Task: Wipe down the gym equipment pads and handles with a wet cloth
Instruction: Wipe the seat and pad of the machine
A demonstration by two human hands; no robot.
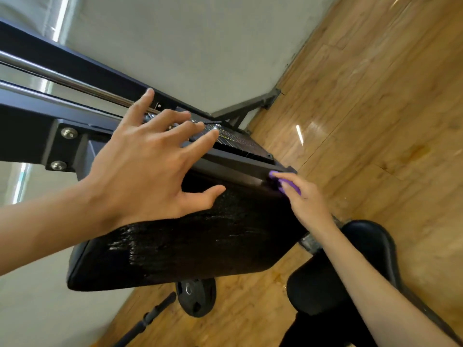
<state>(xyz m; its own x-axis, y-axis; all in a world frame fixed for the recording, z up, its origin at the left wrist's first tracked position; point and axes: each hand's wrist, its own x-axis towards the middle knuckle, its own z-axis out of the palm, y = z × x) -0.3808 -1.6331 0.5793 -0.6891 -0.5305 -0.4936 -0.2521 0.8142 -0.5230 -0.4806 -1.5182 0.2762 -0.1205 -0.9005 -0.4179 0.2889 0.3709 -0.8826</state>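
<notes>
Markings on the weight stack [240, 144] are too blurred to read. The left hand [150, 171] is released, its fingers spread over the top edge of the black back pad [200, 246], which is streaked wet. The right hand [308, 204] grasps a bunched purple cloth [288, 184] at the pad's far corner, against the frame rail [238, 169]. A seat pad [325, 284] lies just beside it. A weight plate [196, 296] rests on the wooden floor [375, 121] below.

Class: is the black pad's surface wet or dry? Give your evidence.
Wet, at least partly: glistening streaks run across the black pad below the left hand.
</notes>
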